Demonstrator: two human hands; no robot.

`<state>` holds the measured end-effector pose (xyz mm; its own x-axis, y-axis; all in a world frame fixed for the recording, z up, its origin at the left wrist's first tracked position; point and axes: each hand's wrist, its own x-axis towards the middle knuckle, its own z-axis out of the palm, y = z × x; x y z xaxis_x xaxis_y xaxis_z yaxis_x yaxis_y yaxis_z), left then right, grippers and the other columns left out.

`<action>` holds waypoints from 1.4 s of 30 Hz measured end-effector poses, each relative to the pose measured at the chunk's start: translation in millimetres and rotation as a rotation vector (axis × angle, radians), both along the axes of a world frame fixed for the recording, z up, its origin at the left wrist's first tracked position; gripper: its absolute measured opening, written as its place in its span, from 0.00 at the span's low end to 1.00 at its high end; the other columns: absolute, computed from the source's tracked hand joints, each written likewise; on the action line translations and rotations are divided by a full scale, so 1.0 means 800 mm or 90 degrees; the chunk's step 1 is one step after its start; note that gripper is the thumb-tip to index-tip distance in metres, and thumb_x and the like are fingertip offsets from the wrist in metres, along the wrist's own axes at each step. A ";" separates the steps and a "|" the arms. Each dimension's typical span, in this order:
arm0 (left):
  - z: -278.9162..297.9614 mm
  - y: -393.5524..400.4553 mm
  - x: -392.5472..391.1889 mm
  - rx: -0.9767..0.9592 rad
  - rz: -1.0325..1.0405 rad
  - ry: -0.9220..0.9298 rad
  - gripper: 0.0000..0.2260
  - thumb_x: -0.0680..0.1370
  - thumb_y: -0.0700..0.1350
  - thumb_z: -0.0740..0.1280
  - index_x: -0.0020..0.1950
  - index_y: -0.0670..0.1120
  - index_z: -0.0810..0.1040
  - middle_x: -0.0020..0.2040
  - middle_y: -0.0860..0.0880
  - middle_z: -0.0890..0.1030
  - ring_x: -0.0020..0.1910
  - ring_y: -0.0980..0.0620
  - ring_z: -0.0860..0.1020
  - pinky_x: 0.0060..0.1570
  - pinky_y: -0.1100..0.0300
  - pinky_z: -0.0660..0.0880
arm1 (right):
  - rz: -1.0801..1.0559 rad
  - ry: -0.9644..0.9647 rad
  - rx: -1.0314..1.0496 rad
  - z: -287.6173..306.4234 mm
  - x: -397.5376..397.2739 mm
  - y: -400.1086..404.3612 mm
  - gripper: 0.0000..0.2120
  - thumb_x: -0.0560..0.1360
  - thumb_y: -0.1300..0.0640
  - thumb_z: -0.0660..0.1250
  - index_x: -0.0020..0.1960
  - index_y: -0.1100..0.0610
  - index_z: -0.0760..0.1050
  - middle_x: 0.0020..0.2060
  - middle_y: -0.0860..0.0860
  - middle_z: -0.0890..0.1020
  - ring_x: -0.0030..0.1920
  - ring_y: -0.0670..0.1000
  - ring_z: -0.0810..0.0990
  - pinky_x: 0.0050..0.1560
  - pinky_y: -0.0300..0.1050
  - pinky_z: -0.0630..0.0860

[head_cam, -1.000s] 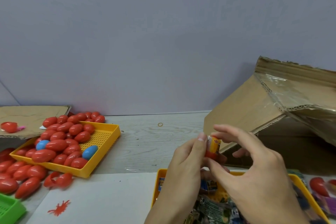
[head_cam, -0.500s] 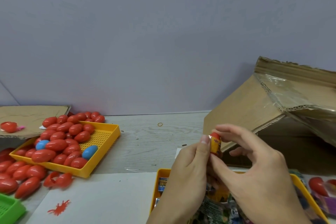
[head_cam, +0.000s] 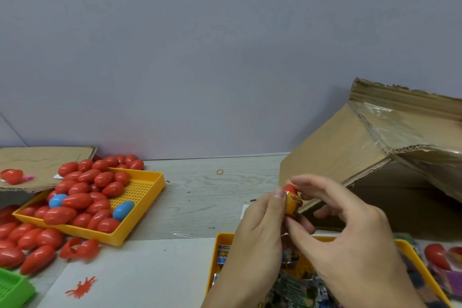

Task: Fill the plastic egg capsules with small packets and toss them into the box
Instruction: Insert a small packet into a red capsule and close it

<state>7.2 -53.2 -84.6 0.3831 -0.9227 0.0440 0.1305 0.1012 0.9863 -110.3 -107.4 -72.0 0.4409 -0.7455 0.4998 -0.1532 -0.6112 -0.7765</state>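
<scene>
— Where the view begins, nearest of all, what lies under the hands?

— A yellow tray (head_cam: 410, 252) of small printed packets (head_cam: 295, 287), its middle hidden by both wrists. Beside it, on the left, a white sheet (head_cam: 140, 272) with a red splat mark (head_cam: 81, 288), and a green tray (head_cam: 12, 290) at the corner.

— And the hands themselves?

— They meet above that tray. The left hand (head_cam: 257, 230) and the right hand (head_cam: 355, 240) both pinch one red egg capsule (head_cam: 291, 201), a yellow packet wrapped at its middle; each grip is curled round it. How far the packet sits inside, I cannot tell.

— Farther out?

— Loose red capsules (head_cam: 22, 245) on the table (head_cam: 212, 197) at left, then a second yellow tray (head_cam: 140, 197) heaped with red ones and two blue capsules (head_cam: 123, 209). A rubber band (head_cam: 220, 171) lies alone mid-table. At right, behind the hands, the cardboard box (head_cam: 350, 157) stands with a taped flap leaning over its opening. A flat cardboard piece (head_cam: 37, 165) sits far left, against the pale wall (head_cam: 175, 70).
</scene>
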 end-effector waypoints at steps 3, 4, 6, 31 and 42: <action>0.001 0.001 -0.001 0.012 0.014 -0.021 0.16 0.78 0.64 0.59 0.47 0.58 0.83 0.39 0.47 0.83 0.41 0.52 0.81 0.48 0.54 0.76 | -0.021 0.008 -0.030 0.000 0.002 0.002 0.26 0.62 0.55 0.79 0.56 0.38 0.77 0.49 0.38 0.82 0.54 0.32 0.77 0.51 0.24 0.70; 0.002 0.001 -0.002 0.013 0.020 -0.031 0.16 0.78 0.64 0.59 0.48 0.58 0.83 0.40 0.48 0.83 0.42 0.52 0.81 0.48 0.53 0.77 | -0.030 0.011 -0.042 -0.001 0.003 0.002 0.28 0.62 0.57 0.80 0.56 0.38 0.77 0.49 0.38 0.82 0.55 0.32 0.76 0.52 0.24 0.70; 0.007 0.001 -0.002 0.006 0.033 -0.043 0.15 0.77 0.63 0.62 0.48 0.56 0.83 0.41 0.48 0.83 0.41 0.52 0.81 0.45 0.55 0.78 | -0.045 0.015 -0.058 -0.003 0.004 0.003 0.30 0.62 0.57 0.80 0.57 0.35 0.74 0.49 0.38 0.80 0.55 0.33 0.76 0.51 0.24 0.71; 0.025 0.002 -0.004 0.001 0.039 0.186 0.14 0.72 0.51 0.66 0.35 0.44 0.85 0.36 0.39 0.81 0.34 0.45 0.80 0.28 0.58 0.76 | 0.045 -0.120 0.167 0.000 0.006 0.000 0.30 0.67 0.65 0.77 0.56 0.34 0.75 0.50 0.37 0.85 0.52 0.45 0.83 0.51 0.47 0.80; 0.030 0.004 0.000 0.008 0.019 0.164 0.12 0.72 0.47 0.69 0.44 0.39 0.84 0.37 0.40 0.83 0.34 0.48 0.83 0.32 0.60 0.79 | 0.179 -0.199 0.320 -0.002 0.003 -0.011 0.25 0.73 0.76 0.65 0.59 0.50 0.76 0.51 0.45 0.86 0.56 0.44 0.83 0.53 0.39 0.80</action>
<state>7.0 -49.8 -60.4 0.4079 -0.9104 -0.0701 0.3749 0.0970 0.9220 -107.9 -116.4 -73.7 0.5429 -0.7995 0.2571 0.2389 -0.1465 -0.9599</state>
